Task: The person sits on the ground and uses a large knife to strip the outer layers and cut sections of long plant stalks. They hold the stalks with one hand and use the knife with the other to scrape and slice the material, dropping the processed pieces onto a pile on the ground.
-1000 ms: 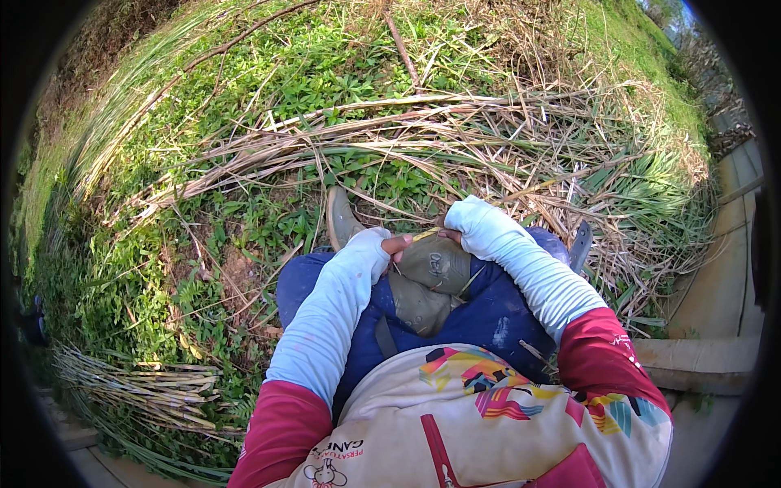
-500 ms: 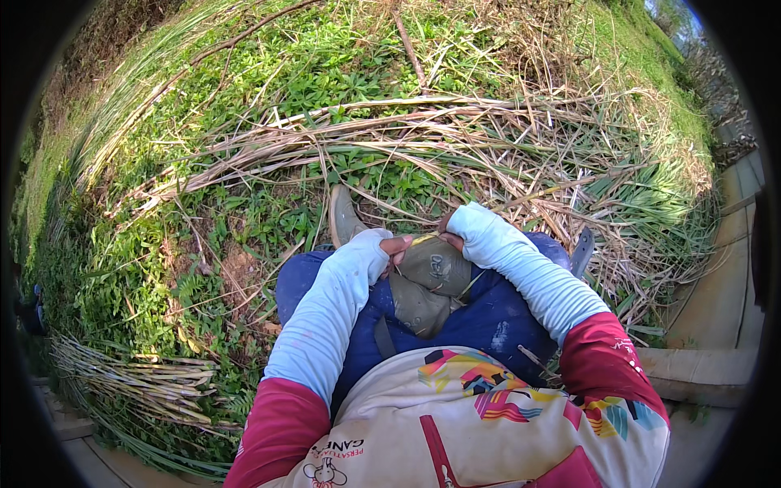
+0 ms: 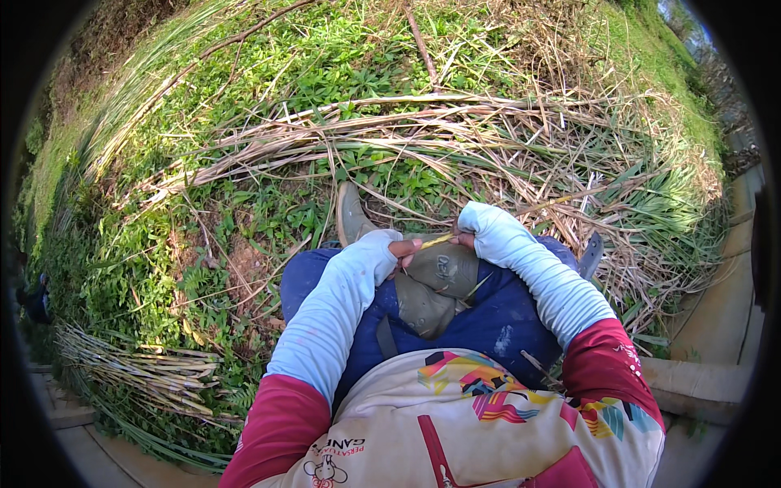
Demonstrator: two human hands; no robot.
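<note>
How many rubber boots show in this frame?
2. One boot points out over the grass beyond the left knee; the other boot lies across the lap under both hands, its sole facing up.

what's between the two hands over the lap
In the head view, a thin yellowish strip of plant stalk spans from the left hand to the right hand, above an olive-green boot.

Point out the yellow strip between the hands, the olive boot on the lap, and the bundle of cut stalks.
yellow strip (image 3: 437, 241), head view, its middle between both hands
olive boot (image 3: 443, 272), head view, its sole
bundle of cut stalks (image 3: 134, 370), head view, mid-length
</note>
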